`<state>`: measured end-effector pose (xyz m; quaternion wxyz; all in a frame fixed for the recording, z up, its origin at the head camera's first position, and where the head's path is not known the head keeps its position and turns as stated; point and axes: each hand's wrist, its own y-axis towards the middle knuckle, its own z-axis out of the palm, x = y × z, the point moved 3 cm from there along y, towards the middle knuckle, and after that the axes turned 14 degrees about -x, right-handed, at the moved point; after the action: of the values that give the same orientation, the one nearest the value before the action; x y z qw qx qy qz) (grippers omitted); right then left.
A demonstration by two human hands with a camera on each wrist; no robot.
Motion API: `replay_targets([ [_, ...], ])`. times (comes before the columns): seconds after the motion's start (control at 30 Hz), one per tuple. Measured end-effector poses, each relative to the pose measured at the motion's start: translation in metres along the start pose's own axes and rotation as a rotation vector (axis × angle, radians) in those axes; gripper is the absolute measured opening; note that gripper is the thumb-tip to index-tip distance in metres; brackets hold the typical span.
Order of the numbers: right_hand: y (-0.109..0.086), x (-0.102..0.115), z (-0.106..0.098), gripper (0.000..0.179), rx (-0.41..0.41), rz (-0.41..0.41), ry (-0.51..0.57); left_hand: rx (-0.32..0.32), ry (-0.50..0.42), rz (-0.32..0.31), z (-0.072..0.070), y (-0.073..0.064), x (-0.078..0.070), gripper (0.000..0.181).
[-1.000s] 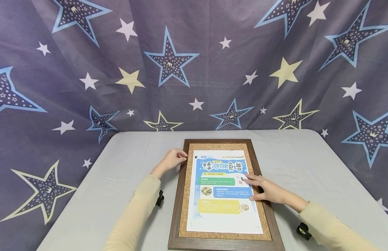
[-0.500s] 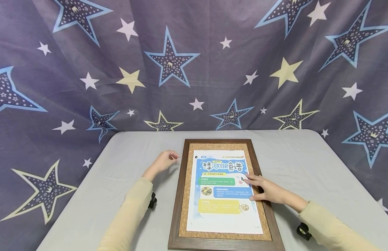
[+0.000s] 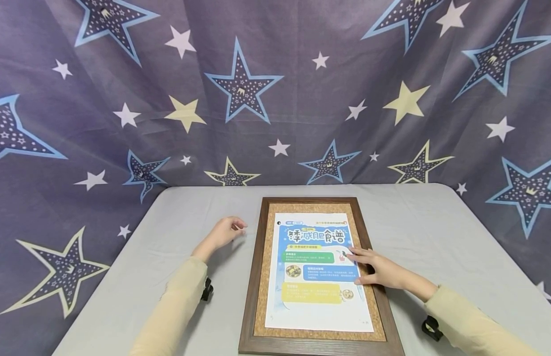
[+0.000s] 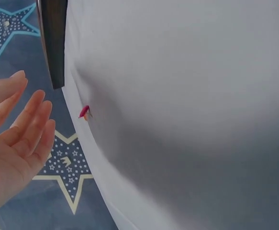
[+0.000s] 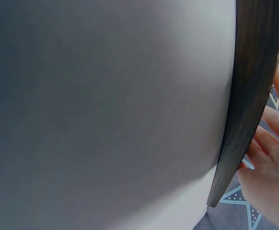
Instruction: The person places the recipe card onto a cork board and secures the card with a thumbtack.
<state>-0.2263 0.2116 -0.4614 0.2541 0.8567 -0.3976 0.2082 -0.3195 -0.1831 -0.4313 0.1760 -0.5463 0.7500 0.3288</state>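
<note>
A sheet of paper printed with blue, green and yellow blocks point(image 3: 317, 316) lies on a wood-framed cork board point(image 3: 275, 336). A small dark round spot point(image 3: 279, 223) shows at its upper left corner and an orange one point(image 3: 345, 222) at the upper right. My right hand point(image 3: 382, 271) rests across the board's right frame, fingertips on the paper's right edge. Left of the board, my left hand point(image 3: 224, 231) hovers over the table with fingers loosely bent and nothing in them. Beyond it in the left wrist view lie small pink and orange pieces point(image 4: 84, 112), like push pins.
The board stands on a table with a light grey cloth point(image 3: 204, 207). A dark curtain with stars point(image 3: 275, 99) hangs behind it and at both sides. Black wrist mounts point(image 3: 431, 328) sit under the sleeves.
My left hand has drawn back from the board's left frame, moving left and slightly toward me. My right hand, the paper and the board have stayed still.
</note>
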Motion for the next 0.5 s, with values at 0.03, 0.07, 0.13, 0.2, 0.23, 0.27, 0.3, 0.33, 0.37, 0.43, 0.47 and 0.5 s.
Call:
replay_targets([
  [0.03,0.000,0.000,0.000,0.069,0.000,0.001,0.000,0.004,0.000,-0.004,-0.001,-0.001,0.000,0.015],
  [0.07,0.000,0.000,0.000,0.069,-0.001,0.001,0.000,0.009,-0.001,-0.009,-0.002,-0.002,0.001,0.015],
  [0.13,0.000,0.000,0.000,0.069,-0.001,0.003,-0.001,0.015,0.000,-0.016,-0.003,-0.003,0.002,0.015],
  [0.2,0.000,0.000,0.000,0.069,-0.001,0.005,-0.003,0.021,0.002,-0.015,-0.004,-0.005,0.004,0.015],
  [0.23,0.000,0.000,0.000,0.069,-0.001,0.006,-0.005,0.024,0.005,-0.014,-0.004,-0.006,0.005,0.015],
  [0.27,0.000,0.000,0.000,0.069,-0.002,0.007,-0.005,0.025,0.012,-0.008,-0.005,-0.007,0.006,0.015],
  [0.3,0.000,0.000,0.000,0.069,-0.003,0.008,-0.005,0.025,0.020,-0.010,-0.005,-0.008,0.006,0.014],
  [0.33,0.000,0.000,0.000,0.069,-0.003,0.008,-0.005,0.026,0.028,-0.009,-0.005,-0.008,0.007,0.014],
  [0.37,0.000,0.000,0.000,0.069,-0.004,0.008,-0.005,0.026,0.035,-0.010,-0.006,-0.010,0.008,0.014],
  [0.43,0.000,0.000,0.000,0.069,-0.003,0.006,-0.005,0.026,0.054,-0.009,-0.007,-0.011,0.009,0.013],
  [0.47,0.000,0.000,0.000,0.069,-0.002,0.006,-0.004,0.027,0.063,-0.006,-0.007,-0.012,0.010,0.013],
  [0.5,0.000,0.000,0.000,0.069,-0.002,0.005,-0.004,0.027,0.072,-0.004,-0.008,-0.013,0.010,0.013],
])
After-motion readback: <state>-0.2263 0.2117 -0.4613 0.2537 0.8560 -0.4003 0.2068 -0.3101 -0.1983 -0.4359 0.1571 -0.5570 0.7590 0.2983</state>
